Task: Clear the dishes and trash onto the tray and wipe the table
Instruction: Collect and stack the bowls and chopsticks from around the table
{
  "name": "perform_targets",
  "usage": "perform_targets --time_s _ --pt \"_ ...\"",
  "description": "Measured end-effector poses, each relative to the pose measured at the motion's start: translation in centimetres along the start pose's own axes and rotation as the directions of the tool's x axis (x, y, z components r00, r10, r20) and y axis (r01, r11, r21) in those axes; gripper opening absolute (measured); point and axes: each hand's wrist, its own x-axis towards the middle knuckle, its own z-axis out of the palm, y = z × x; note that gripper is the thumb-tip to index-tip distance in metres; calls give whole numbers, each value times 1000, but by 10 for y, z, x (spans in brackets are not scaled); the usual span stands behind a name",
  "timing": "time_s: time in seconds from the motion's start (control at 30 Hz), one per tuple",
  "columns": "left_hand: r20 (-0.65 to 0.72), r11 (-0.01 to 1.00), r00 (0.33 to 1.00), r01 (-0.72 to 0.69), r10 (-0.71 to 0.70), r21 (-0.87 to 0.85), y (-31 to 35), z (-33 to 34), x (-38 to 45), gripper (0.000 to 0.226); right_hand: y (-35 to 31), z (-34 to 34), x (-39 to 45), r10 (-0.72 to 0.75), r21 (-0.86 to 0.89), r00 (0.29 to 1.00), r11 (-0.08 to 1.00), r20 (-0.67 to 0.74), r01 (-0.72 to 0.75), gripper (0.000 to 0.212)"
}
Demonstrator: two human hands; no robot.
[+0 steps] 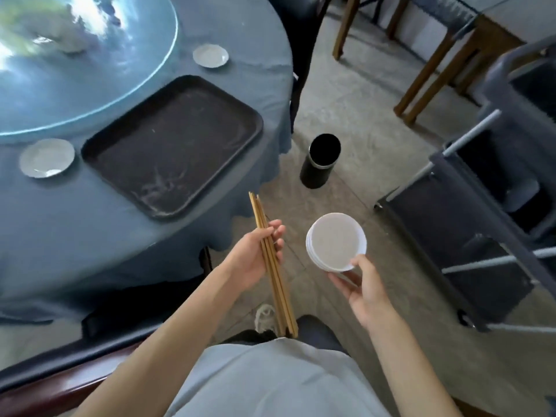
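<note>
Tray [168, 142] at desk [90, 224] edge: empty. Left hand [255, 257] clamped on chopsticks [272, 263], tips toward tray. Right hand [365, 288] grips stacked bowls [335, 242], openings up.

My tablecloth [90, 236] was plain slate blue, the tray [171, 145] black and scuffed whitish, the chopsticks [272, 266] tan, the stacked bowls [335, 240] white, the bin [320, 162] black.

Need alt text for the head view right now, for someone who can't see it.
The left hand grips a bundle of chopsticks while the right hand holds stacked white bowls over the floor. An empty dark tray and two small plates sit on the blue-clothed table.
</note>
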Motion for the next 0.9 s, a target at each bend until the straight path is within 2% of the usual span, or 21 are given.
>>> perform_targets --time_s 0.07,0.17,0.27,0.5,0.6,0.73,0.9 --pt "-36 996 997 -70 68 -55 25 -9 2 23 -16 36 18 44 -79 995 996 86 -37 31" --pt "-119 970 974 -205 190 -131 57 -27 -2 25 -31 93 40 110 -215 976 974 187 -69 40" --pt "-204 924 941 -314 271 -219 89 -49 -3 26 -38 158 68 184 -338 935 938 303 -75 44" --pt "-458 756 800 -560 387 -340 166 -87 8 26 -39 324 122 362 -576 794 818 488 -19 39" --pt "-554 687 738 -630 385 -362 202 -100 21 23 -36 389 142 444 -661 740 750 506 3 36" --pt "-657 590 660 -710 366 -385 241 -120 34 21 -23 458 162 510 -734 709 679 487 15 35" --pt "-752 530 594 -752 286 -392 263 -144 43 21 0 524 170 581 -831 679 551 449 78 38"
